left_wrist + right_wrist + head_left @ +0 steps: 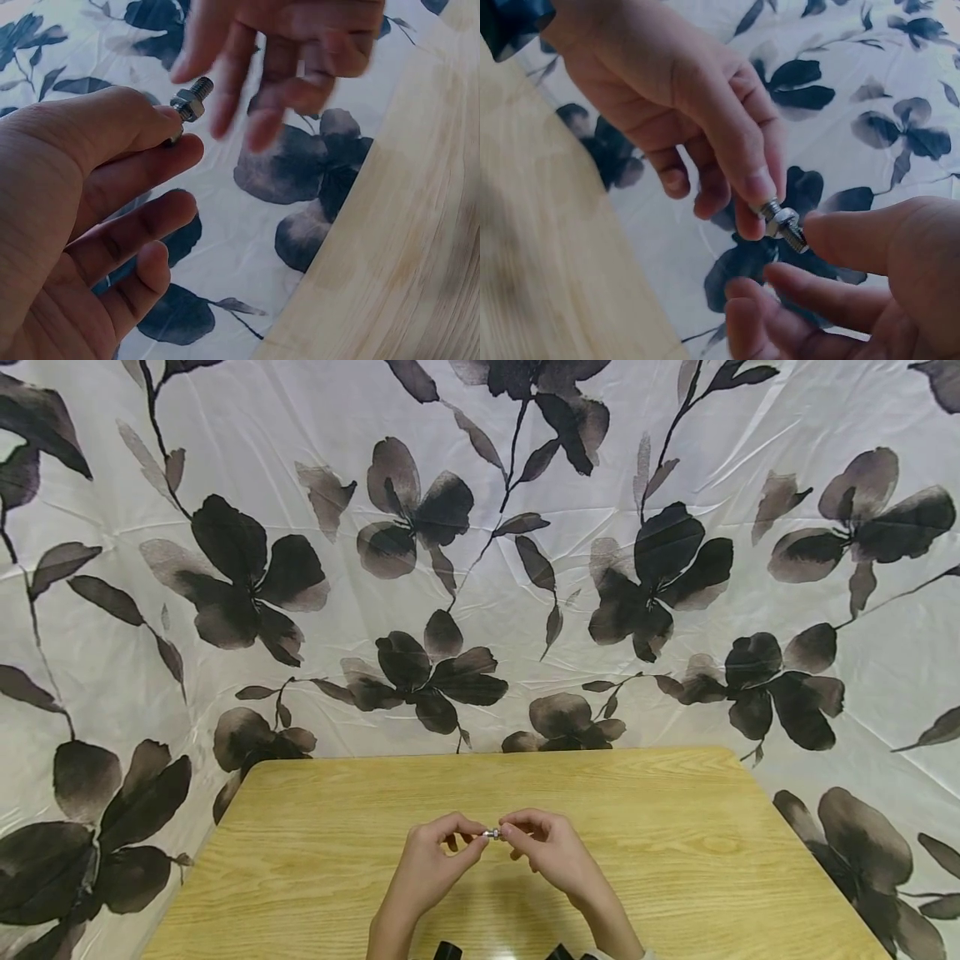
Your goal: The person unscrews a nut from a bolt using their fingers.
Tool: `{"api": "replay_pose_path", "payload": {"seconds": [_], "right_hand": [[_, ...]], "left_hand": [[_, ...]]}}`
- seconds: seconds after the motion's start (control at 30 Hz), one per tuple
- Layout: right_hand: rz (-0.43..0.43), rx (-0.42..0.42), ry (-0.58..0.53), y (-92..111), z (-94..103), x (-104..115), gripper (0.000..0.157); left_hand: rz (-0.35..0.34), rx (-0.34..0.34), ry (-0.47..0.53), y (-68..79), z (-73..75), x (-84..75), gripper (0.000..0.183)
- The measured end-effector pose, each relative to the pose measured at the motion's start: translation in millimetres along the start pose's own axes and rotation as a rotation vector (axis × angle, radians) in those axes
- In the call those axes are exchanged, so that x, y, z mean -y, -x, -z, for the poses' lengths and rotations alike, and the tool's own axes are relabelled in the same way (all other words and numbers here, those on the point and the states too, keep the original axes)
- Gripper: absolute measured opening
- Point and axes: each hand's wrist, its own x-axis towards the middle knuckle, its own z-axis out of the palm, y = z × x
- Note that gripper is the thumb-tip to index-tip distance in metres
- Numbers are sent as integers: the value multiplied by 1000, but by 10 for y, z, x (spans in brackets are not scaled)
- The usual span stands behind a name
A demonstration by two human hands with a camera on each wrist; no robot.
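Observation:
Between its thumb and forefinger my left hand (438, 857) pinches the head end of a small silver bolt (491, 834). A hex nut (187, 104) sits partway along the threads, and the bare threaded tip points toward my right hand (553, 852). In the right wrist view, the right thumb (847, 238) and forefinger stand apart on either side of that tip, with a gap between them. The right hand is blurred in the left wrist view, its other fingers loosely bent. Left fingertips hide most of the bolt head.
Both hands are above a light wood-grain table (315, 860). Behind it hangs a white cloth (540, 610) printed with dark flowers. Two black objects (447, 951) show at the near edge of the head view, between the forearms.

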Motion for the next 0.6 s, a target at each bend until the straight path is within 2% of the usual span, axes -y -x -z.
{"api": "replay_pose_path", "payload": {"seconds": [0.13,0.27,0.47,0.6], "right_hand": [[-23,26,31,2,-4,-9,31],[-22,13,48,-14,-15,-17,27],[5,27,19,-1,-8,-18,26],[14,25,-4,-3,-11,-13,25]], "left_hand": [[-7,9,2,-7,-19,-5,5],[-5,19,5,-10,-27,-22,5],[11,30,3,-1,-14,-53,12],[10,32,2,-1,-13,-54,9]]}}
